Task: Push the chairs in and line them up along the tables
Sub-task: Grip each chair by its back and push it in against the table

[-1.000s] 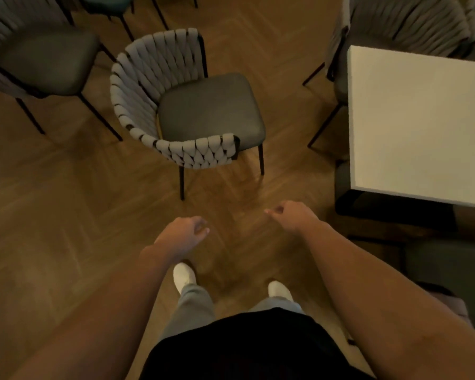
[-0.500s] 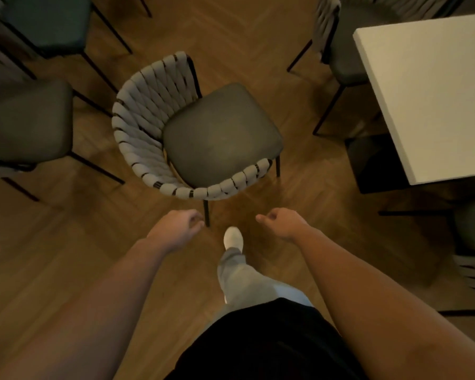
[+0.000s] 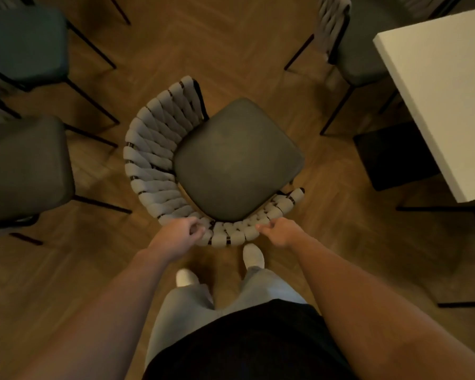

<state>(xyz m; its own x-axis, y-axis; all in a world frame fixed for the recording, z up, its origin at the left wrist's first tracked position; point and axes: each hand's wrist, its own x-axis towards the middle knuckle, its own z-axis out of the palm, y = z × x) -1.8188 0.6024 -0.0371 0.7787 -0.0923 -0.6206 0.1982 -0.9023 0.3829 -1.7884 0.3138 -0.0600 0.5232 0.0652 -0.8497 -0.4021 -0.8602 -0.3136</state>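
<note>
Left fingers: the left hand [image 3: 179, 235] sits at the woven rim of the chair back, fingers [image 3: 196, 227] curled against the webbing; whether they have closed round the rim cannot be told from this angle.

Right fingers: the right hand [image 3: 279, 233] meets the same rim further along, its fingertips [image 3: 260, 227] touching the straps, thumb side forward; a firm hold is not shown here either.

Chair in hand: a woven-back chair [image 3: 211, 163] with a dark padded seat stands out on the wooden floor [image 3: 231, 50], directly ahead of the person's white shoes [image 3: 253, 255]. Its open front faces up and to the right, roughly towards the white bench [image 3: 439, 86], but it is well apart from it and angled, not squared to the edge.

Around it: another chair [image 3: 351, 48] is at the bench's far side, its seat just beside the bench edge. Two dark-seated chairs [image 3: 22, 165] stand on the left, loose on the floor. A black bench base [image 3: 392, 157] shows beneath the white top.

Progress: judging by how things lie, the job is at an early stage. This chair has yet to be pushed in, and the chairs on the left also look unplaced.

Next: the chair probably needs turning to face the bench before sliding, keeping its legs clear of the base.
</note>
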